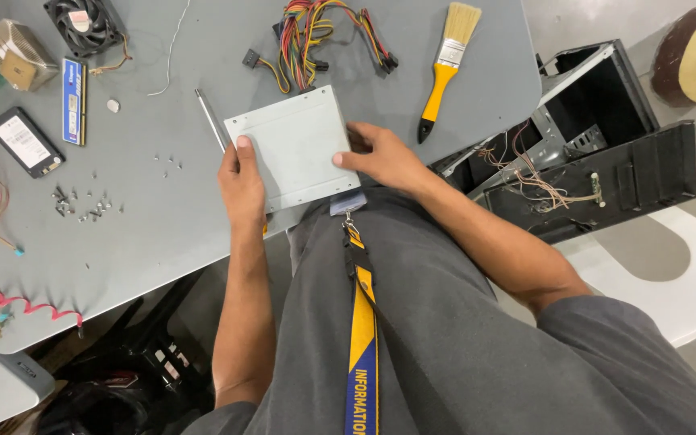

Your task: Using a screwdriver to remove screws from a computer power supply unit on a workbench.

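— Optical drive [296, 149], grey metal, flat at table [163, 217] edge, centre of head view?
— Yes. Clasped on both sides: left hand [242, 184] at 9 o'clock, thumb on top; right hand [384, 157] at 3 o'clock.
— Around it?
— Screwdriver [210, 117] touching at 10, cable bundle [316, 36] at 12, yellow-handled paintbrush [445, 68] at 1, loose screws [86, 205] at 9, open black computer case [590, 145] at 3.

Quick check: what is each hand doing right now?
Left hand: closed on the left edge of the grey metal plate.
Right hand: closed on the plate's right edge.
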